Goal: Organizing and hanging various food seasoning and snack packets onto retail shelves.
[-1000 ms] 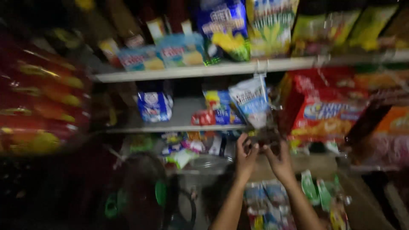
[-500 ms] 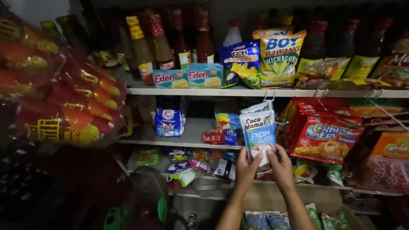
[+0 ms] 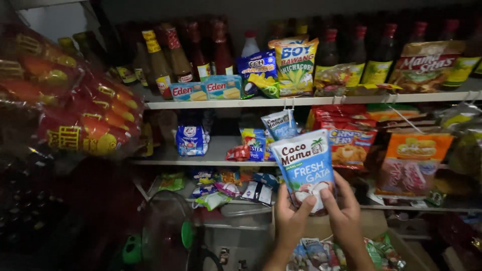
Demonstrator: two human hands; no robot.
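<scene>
Before the crowded white shelf (image 3: pixel 311 101), a person lifts a blue-and-white sachet (image 3: pixel 306 163) with both hands, just below that shelf's front edge. The left hand (image 3: pixel 291 216) and right hand (image 3: pixel 344 211) sit close together, each clamped on the sachet's bottom corners, thumbs across its face. A second, smaller sachet (image 3: pixel 280 124) hangs from the shelf edge right behind. Gripped only at its base, the pack could flop over or knock that hanging sachet loose, judging by how closely the two overlap.

Small grocery shop, white shelves (image 3: pixel 321 101) crammed with sauce bottles (image 3: pixel 159 62), snack bags (image 3: pixel 296 65), hanging sachets (image 3: pixel 280 124)
</scene>
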